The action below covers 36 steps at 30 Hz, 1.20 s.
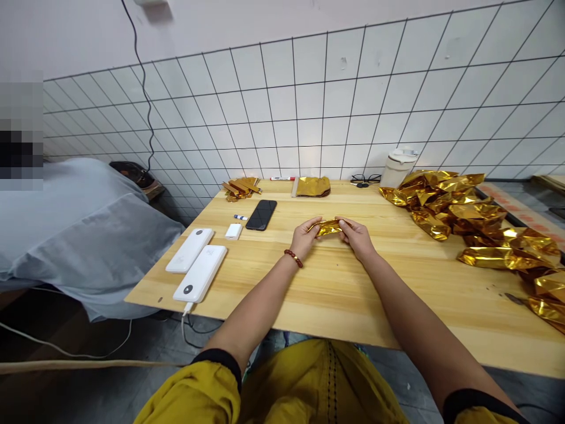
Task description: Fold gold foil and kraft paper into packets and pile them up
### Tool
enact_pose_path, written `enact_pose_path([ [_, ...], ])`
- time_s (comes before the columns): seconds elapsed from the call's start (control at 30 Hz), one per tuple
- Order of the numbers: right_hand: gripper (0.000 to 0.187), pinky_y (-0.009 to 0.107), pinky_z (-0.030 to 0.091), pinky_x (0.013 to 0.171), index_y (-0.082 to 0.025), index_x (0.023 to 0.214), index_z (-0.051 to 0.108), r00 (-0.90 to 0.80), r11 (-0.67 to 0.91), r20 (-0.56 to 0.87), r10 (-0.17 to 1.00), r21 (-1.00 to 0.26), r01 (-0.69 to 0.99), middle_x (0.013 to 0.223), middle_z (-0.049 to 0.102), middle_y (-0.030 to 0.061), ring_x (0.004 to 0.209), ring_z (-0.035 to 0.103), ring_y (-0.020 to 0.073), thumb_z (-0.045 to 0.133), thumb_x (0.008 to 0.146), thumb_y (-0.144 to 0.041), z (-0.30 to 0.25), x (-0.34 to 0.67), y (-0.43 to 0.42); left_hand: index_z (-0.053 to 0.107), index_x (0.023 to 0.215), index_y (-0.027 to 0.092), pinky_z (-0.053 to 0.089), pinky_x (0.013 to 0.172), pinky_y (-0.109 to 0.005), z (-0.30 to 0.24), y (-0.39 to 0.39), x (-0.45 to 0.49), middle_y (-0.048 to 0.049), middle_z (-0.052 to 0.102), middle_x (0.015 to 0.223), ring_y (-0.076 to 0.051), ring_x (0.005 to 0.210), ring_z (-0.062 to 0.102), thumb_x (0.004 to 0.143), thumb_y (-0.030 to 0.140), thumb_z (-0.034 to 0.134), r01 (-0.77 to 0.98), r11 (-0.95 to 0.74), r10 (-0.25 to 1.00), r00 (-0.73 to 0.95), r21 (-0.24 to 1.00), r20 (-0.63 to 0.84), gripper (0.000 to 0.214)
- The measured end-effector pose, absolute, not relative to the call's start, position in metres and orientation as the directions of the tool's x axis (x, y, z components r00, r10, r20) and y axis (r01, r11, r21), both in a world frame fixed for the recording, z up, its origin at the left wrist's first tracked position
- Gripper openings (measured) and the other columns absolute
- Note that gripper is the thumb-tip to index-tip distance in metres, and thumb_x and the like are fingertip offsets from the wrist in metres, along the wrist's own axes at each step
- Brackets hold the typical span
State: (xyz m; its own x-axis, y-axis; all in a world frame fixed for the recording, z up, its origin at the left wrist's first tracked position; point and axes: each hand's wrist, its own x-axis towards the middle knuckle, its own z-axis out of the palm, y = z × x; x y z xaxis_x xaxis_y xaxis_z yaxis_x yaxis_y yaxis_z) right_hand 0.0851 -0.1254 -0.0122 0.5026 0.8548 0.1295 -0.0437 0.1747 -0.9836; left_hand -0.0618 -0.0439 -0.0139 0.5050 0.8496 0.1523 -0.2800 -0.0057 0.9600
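Observation:
A piece of folded gold foil paper (329,228) is stretched between my two hands, above the middle of the wooden table. My left hand (305,235), with a beaded bracelet at the wrist, pinches its left end. The right end is gripped between the thumb and fingers of my right hand (356,237). At the back of the table, beyond my hands, lies a flat stack of gold foil sheets (312,186). A heap of folded gold foil pieces (459,206) spreads along the right side.
On the left are two white power banks (200,274), a white charger (233,231), a black phone (261,215) and gold strips (241,188). Along the back stand a marker (282,178), glasses (365,179) and a white tumbler (398,168). A person in grey (83,224) is at far left.

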Motion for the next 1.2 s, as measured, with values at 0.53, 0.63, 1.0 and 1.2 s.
enact_pose_path([
  [0.53,0.059,0.022,0.028,0.044,-0.013,0.110,0.068,0.477,0.156,0.111,0.872,-0.986,-0.056,0.049,0.051,-0.0054,0.045,0.038,0.0074,0.073,0.063,-0.049,-0.013,0.088,-0.125,0.071,0.106,0.016,0.057,0.076,-0.042,-0.015,-0.046,-0.060,-0.0112,0.070,0.110,-0.023,0.090,0.066,0.072,0.039,0.074,-0.268,0.041,0.850,0.516,0.962,0.107,0.041],
  [0.63,0.058,0.022,0.029,0.044,-0.013,0.110,0.067,0.493,0.157,0.116,0.862,-0.987,-0.042,0.050,0.051,-0.0055,0.044,0.038,0.0072,0.072,0.064,-0.049,-0.013,0.085,-0.124,0.069,0.109,0.016,0.056,0.078,-0.039,-0.010,-0.049,-0.060,-0.0120,0.069,0.111,-0.024,0.095,0.065,0.068,0.035,0.078,-0.331,0.072,0.871,0.480,0.941,0.103,0.046],
  [1.0,0.051,0.022,0.032,0.042,-0.016,0.089,0.068,0.444,0.171,0.177,0.878,-0.984,0.054,0.054,0.056,-0.0015,0.043,0.041,0.0080,0.059,0.076,-0.064,-0.007,0.072,-0.128,0.072,0.099,0.018,0.051,0.069,-0.028,-0.007,-0.048,-0.059,-0.0098,0.070,0.107,-0.021,0.091,0.064,0.072,0.037,0.073,-0.400,-0.006,0.918,0.361,0.917,0.163,0.033],
  [1.2,0.050,0.022,0.031,0.042,-0.016,0.090,0.067,0.453,0.160,0.159,0.877,-0.986,0.037,0.054,0.056,-0.0017,0.043,0.040,0.0084,0.061,0.075,-0.064,-0.005,0.072,-0.129,0.072,0.100,0.018,0.049,0.061,-0.024,-0.008,-0.047,-0.059,-0.0090,0.070,0.105,-0.018,0.085,0.063,0.069,0.036,0.075,-0.419,0.033,0.919,0.370,0.907,0.138,0.036],
])
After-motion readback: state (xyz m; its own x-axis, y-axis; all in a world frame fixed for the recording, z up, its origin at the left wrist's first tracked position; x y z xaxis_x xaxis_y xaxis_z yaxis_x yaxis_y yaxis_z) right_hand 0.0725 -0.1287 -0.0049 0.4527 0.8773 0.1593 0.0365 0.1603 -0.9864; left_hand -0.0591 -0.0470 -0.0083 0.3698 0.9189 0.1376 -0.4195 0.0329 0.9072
